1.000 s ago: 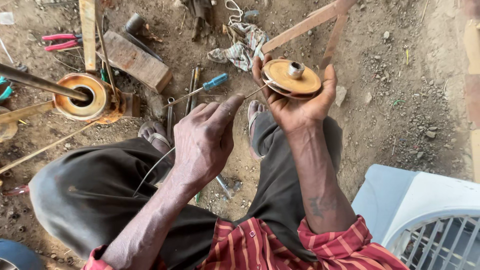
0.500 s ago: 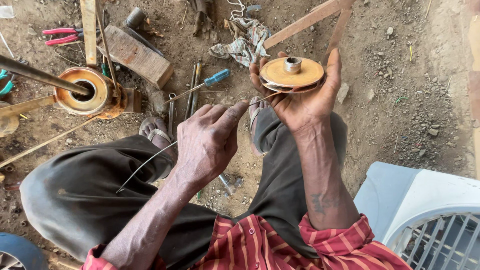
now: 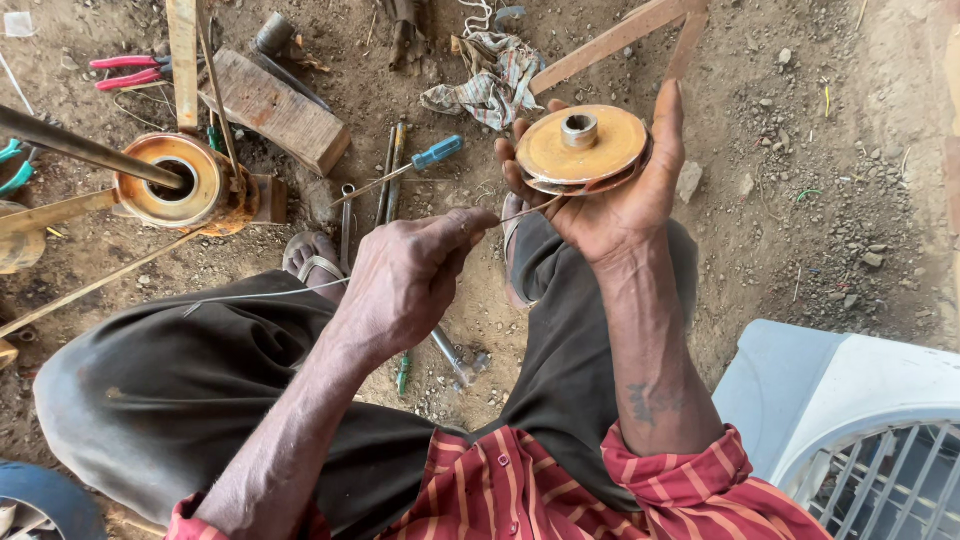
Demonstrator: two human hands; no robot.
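Note:
My right hand (image 3: pixel 615 195) holds up a rusty orange disc-shaped metal part (image 3: pixel 585 150) with a short central hub, fingers wrapped around its rim. My left hand (image 3: pixel 405 275) pinches a thin stiff wire (image 3: pixel 255 295) between thumb and fingers. The wire's tip runs to the edge of the disc; its tail trails left across my dark trousers. I sit low above dirt ground, knees apart, in a red striped shirt.
On the ground lie a round rusty housing (image 3: pixel 180 185) with a rod through it, a wooden block (image 3: pixel 275 110), red-handled pliers (image 3: pixel 130 72), a blue-handled screwdriver (image 3: pixel 425 158), a rag (image 3: pixel 490 80) and wooden strips (image 3: pixel 610 40). A white grilled casing (image 3: pixel 870 430) stands at lower right.
My left hand has slid toward the disc with the wire, and my right hand has tilted the disc slightly. The view has shifted a little.

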